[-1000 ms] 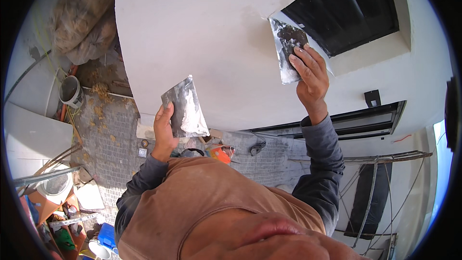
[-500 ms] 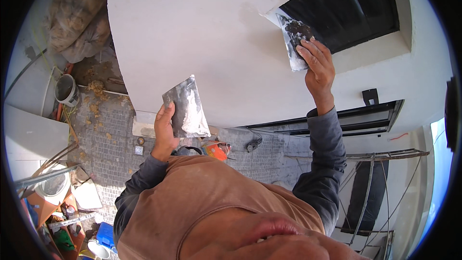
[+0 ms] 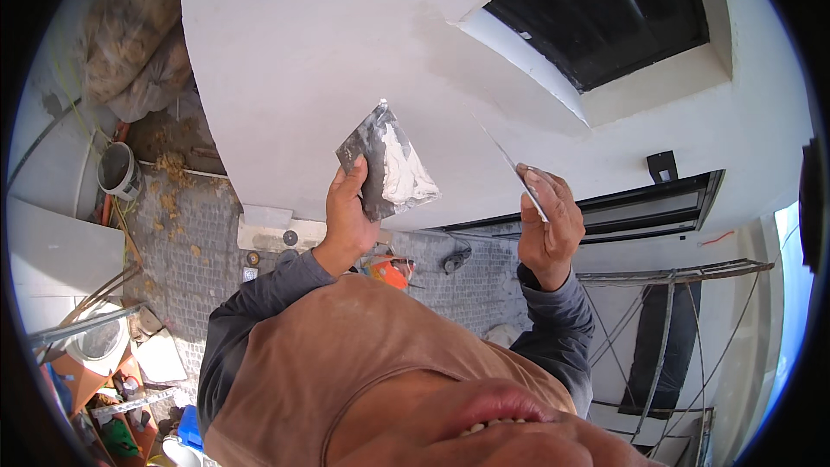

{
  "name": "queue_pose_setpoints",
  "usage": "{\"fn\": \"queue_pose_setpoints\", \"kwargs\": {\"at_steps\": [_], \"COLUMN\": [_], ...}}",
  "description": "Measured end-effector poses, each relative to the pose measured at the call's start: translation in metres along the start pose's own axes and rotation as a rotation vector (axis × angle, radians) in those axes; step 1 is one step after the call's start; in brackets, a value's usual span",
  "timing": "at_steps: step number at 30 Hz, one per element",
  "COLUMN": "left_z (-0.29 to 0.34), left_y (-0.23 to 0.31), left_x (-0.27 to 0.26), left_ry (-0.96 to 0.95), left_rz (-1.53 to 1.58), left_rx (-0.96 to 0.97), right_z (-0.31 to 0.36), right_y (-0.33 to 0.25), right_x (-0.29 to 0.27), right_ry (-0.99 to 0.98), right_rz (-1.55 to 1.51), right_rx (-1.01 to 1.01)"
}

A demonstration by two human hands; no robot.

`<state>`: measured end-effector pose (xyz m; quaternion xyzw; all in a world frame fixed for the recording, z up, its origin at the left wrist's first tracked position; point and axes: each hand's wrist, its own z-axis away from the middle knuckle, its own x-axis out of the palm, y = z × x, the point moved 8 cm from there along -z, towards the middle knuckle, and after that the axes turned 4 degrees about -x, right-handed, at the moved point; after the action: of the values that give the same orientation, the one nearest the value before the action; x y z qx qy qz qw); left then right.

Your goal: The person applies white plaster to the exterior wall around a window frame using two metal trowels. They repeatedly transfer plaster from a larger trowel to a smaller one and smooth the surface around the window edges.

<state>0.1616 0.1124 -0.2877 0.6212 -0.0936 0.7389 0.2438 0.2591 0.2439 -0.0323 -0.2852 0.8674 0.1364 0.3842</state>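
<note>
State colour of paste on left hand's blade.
The paste is white, best seen in the head view.

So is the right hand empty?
No, the right hand holds a thin, flat blade, seen nearly edge-on.

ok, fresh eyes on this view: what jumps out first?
First, the white paste on the metal plate in the left hand, near mid-frame. Then the flat blade in the right hand, seen nearly edge-on to its right. At upper right, the dark recessed panel stands out against the pale wall.
</note>
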Motion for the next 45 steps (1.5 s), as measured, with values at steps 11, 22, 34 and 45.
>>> {"fn": "queue_pose_setpoints", "kwargs": {"at_steps": [11, 22, 34, 45], "left_z": [0.014, 0.014, 0.014, 0.006], "left_y": [0.011, 0.017, 0.017, 0.012], "left_x": [0.024, -0.044, -0.063, -0.054], "left_ry": [-0.172, 0.022, 0.102, 0.070], "left_rz": [0.039, -0.083, -0.069, -0.043], "left_rx": [-0.096, -0.065, 0.008, -0.061], "right_z": [0.007, -0.040, -0.023, 0.002], "right_y": [0.015, 0.103, 0.159, 0.103], "right_x": [-0.013, -0.004, -0.022, -0.073], "right_ry": [0.004, -0.026, -0.111, 0.059], "right_rz": [0.375, 0.216, 0.317, 0.600], "right_rx": [-0.065, -0.158, -0.101, 0.065]}}
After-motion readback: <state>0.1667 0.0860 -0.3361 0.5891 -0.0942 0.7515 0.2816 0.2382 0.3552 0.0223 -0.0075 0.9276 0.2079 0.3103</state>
